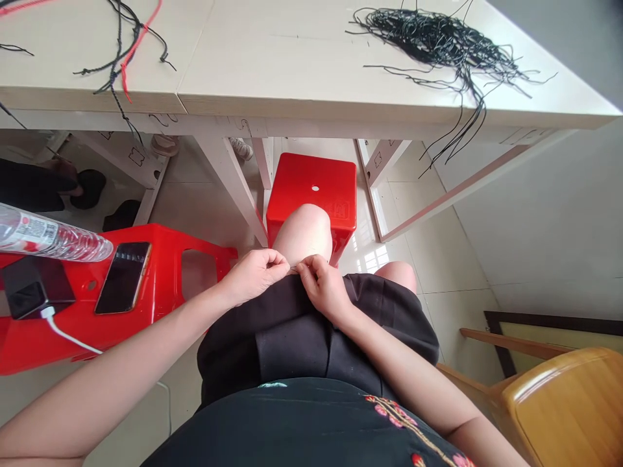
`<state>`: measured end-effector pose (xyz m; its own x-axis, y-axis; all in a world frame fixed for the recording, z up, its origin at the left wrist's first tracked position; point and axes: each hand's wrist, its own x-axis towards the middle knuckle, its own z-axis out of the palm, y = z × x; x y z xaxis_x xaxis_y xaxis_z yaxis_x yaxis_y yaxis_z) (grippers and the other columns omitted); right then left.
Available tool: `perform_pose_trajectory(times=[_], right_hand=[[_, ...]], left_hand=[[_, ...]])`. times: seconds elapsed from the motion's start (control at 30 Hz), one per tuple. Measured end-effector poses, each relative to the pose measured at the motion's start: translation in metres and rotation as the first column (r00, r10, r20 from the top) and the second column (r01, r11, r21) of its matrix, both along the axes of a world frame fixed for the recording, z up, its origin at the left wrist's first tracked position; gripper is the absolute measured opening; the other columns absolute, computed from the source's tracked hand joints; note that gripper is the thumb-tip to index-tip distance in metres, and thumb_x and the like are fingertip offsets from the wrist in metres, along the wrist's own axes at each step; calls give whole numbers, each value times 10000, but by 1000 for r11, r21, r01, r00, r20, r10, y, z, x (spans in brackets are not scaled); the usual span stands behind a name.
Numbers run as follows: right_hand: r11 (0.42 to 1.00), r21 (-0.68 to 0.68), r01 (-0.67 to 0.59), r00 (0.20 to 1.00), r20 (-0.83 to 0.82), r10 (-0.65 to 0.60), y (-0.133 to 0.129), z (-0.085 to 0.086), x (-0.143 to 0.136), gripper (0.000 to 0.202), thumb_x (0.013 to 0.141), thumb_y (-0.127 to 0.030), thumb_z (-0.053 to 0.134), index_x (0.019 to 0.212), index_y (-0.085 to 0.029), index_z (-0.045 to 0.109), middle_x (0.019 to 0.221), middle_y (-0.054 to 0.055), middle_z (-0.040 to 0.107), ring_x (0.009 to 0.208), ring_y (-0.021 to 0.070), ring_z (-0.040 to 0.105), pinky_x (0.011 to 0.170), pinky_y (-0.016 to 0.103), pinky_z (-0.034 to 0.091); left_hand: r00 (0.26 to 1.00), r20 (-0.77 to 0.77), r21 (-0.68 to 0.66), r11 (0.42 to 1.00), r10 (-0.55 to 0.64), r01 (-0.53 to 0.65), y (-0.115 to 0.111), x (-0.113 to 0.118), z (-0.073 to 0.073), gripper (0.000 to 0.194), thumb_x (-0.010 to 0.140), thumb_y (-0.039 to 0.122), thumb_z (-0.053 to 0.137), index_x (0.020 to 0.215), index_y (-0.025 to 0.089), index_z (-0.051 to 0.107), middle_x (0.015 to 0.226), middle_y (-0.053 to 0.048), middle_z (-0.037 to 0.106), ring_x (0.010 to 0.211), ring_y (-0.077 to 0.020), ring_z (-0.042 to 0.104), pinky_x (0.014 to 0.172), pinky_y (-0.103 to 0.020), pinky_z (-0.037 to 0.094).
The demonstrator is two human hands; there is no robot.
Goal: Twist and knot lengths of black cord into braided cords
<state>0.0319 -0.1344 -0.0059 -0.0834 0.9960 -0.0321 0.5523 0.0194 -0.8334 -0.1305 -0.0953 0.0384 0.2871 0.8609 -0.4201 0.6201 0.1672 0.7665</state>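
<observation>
Over my bare knee [304, 230], my left hand [256, 274] and my right hand [325, 290] are close together, fingertips almost meeting. Each pinches with thumb and forefinger. A short bit of thin dark cord [293, 267] shows in the gap between them; the rest is hidden by the fingers and against the black shorts [302, 344]. On the white table [272, 71] lies a tangled bundle of black cords [438, 42], some ends hanging over the front edge. Braided black cords [117, 58] and a red cord [139, 45] lie at the table's left.
A red stool [311, 175] stands under the table before my knee. On another red stool [165, 272] at left are a plastic bottle [53, 233], a phone [123, 277] and a black box [36, 285] with a white cable. A wooden chair [569, 402] is at right. Another person's feet show underneath.
</observation>
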Motion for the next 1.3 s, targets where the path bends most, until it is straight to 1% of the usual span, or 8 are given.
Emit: perform_pose_trajectory(times=[0.1,0.17,0.37,0.53,0.63,0.9,1.17,1.3], right_hand=[[994,-93,-58,947,309,84,-9,4,-1,212,918,-309,404,969,-182,567,780,64,689,652,187,612,595,268,387],[987,-140,-77,915,383,126,-14,8,1,231,918,-285,392,979,-174,584,779,88,699,644,205,620,580,276,371],[930,-238,-279,935,154,320,-26,6,16,83,763,-188,579,685,-196,606,597,-2,650,548,137,586,528,216,380],[978,-152,-142,982,104,159,-25,-8,19,158,894,-273,428,874,-188,560,757,36,686,646,143,619,623,236,452],[992,-109,-66,988,131,80,-22,-13,16,162,903,-302,403,920,-194,523,759,45,682,650,167,629,636,260,452],[1000,13,-6,980,201,3,-11,-13,19,146,843,-325,482,784,-209,547,706,29,664,580,156,578,565,250,388],[992,27,125,991,42,-126,-2,-16,20,281,780,-469,594,684,-216,519,564,-31,576,481,113,505,512,230,360],[995,11,101,995,-1,-101,2,-14,22,331,777,-496,604,639,-211,505,574,-23,569,509,114,502,519,232,357]], left_hand=[[995,-99,153,988,4,11,-8,-4,-1,172,748,326,519,667,181,561,723,-3,590,665,-138,521,623,-247,396],[989,-145,234,972,16,19,-16,-6,-1,164,757,312,495,667,187,551,729,-9,598,680,-147,532,643,-252,402],[975,-184,17,991,-127,132,-39,-9,1,201,777,341,477,637,203,518,570,29,520,551,-131,464,534,-243,342],[998,-71,-35,999,-1,-1,-27,-7,1,237,775,386,500,641,192,522,584,22,557,530,-117,454,522,-235,341],[998,-45,-55,998,37,-40,-20,-6,-1,246,771,390,518,632,187,523,555,35,534,506,-102,420,516,-229,322],[996,33,-86,993,81,-78,-18,-10,-8,252,765,406,542,657,179,540,603,30,554,538,-98,433,549,-230,332],[989,109,-88,992,103,-94,-13,-6,-9,230,763,383,562,666,175,544,611,22,564,527,-91,453,516,-218,344],[986,111,-85,990,125,-116,-11,-4,-8,213,750,366,567,656,175,545,584,20,567,487,-87,446,493,-219,351]])
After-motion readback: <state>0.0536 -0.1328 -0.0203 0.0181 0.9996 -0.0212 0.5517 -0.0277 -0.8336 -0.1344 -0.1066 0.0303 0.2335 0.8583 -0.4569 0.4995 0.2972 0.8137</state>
